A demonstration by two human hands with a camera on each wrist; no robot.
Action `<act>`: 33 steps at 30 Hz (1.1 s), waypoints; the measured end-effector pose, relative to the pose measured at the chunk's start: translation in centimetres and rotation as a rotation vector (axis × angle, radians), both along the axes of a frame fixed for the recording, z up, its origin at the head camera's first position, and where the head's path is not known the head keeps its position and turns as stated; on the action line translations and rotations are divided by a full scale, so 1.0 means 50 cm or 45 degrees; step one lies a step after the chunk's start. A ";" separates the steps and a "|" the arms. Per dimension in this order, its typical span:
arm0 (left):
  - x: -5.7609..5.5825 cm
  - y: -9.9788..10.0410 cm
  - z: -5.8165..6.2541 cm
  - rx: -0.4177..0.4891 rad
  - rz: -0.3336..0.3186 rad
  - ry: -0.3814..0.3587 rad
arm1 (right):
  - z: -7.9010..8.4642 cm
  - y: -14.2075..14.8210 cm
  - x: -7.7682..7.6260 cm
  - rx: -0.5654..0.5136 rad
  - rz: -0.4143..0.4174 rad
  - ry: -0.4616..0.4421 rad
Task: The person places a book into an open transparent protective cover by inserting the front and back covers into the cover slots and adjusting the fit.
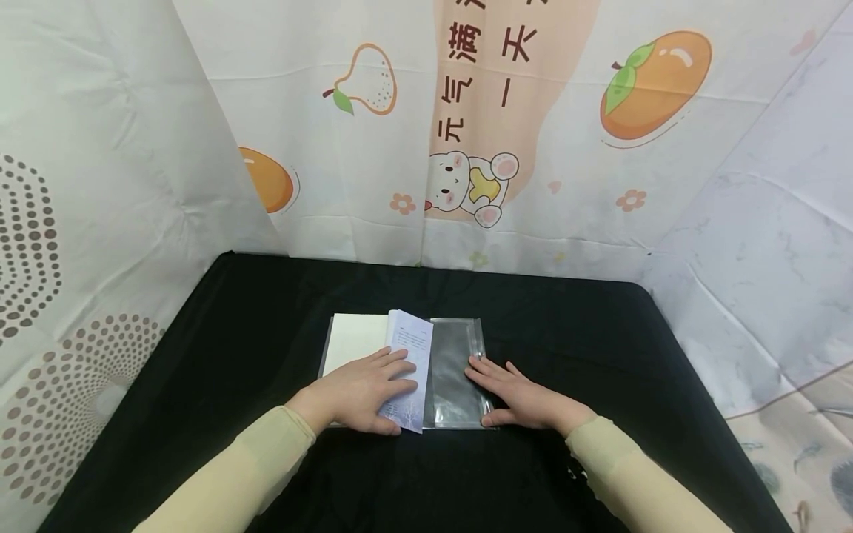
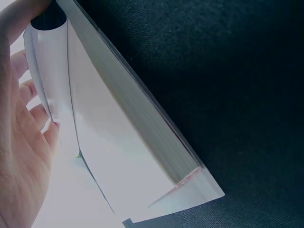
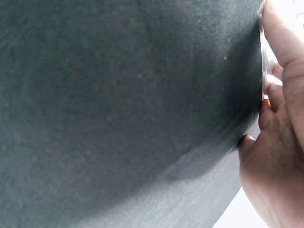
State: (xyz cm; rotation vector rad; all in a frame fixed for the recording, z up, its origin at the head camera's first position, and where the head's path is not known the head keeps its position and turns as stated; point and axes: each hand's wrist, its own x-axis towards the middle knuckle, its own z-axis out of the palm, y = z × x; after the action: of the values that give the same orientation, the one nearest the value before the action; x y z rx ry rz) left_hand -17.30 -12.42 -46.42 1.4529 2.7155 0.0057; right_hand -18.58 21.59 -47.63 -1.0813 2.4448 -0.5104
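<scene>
Open book with cream-white paper pages

White fabric backdrop printed with orange fruit hangs at twelve o'clock. Below it, worktop under black cloth. Pale yellow sleeves reach in from seven and five. Book lies around mid-cloth; left-wrist view shows a thick page block. Clear plastic flap spreads at the book's three o'clock. Pale lavender printed leaf slants between pages and flap, curling in left-wrist view. Left hand: spread wide, fingers lying across the leaf, gripping nothing. Right hand: open, fingers extended, touching the flap's three o'clock edge, thumb out near its lower corner, nothing grasped.
</scene>
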 end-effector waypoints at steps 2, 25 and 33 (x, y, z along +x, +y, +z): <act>0.000 0.001 0.000 0.006 -0.003 0.004 | 0.000 0.001 0.000 -0.001 0.001 0.004; 0.002 0.009 -0.007 0.007 0.042 -0.010 | 0.000 -0.001 0.000 -0.009 0.004 0.004; 0.002 0.012 -0.012 0.013 0.050 0.001 | 0.001 -0.001 0.001 -0.010 0.008 0.008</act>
State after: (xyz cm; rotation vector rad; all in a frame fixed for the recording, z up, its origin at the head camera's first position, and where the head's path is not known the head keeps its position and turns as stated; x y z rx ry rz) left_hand -17.21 -11.83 -47.03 1.4024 2.7485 0.0207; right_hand -18.52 21.55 -47.59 -1.0953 2.4458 -0.5154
